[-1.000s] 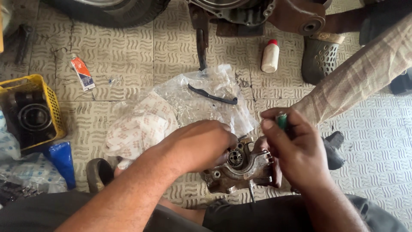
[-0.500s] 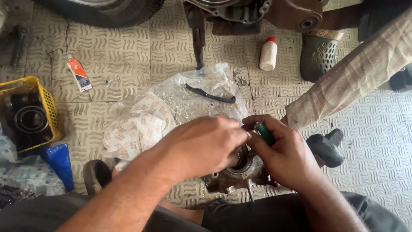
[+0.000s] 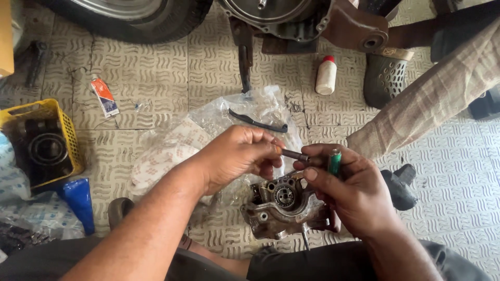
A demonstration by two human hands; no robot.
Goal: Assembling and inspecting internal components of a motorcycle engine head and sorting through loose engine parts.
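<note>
Grey metal pin [image 3: 295, 154] pinched by left hand [image 3: 237, 156]; right hand [image 3: 354, 195] grips green-handled tool [image 3: 334, 162] (pin not yet in the grimy cast housing [image 3: 284, 208], lower centre).

Yellow crate [image 3: 57, 112] — red-capped white bottle [image 3: 326, 76].

The metal housing [image 3: 284, 208] lies below both hands, the plastic bag [image 3: 219, 127] behind it.

free: bare floor [image 3: 156, 78] fwd-left | blocked: plastic bag [image 3: 219, 125] ahead, sleeve [image 3: 432, 99] right, yellow crate [image 3: 52, 112] left
</note>
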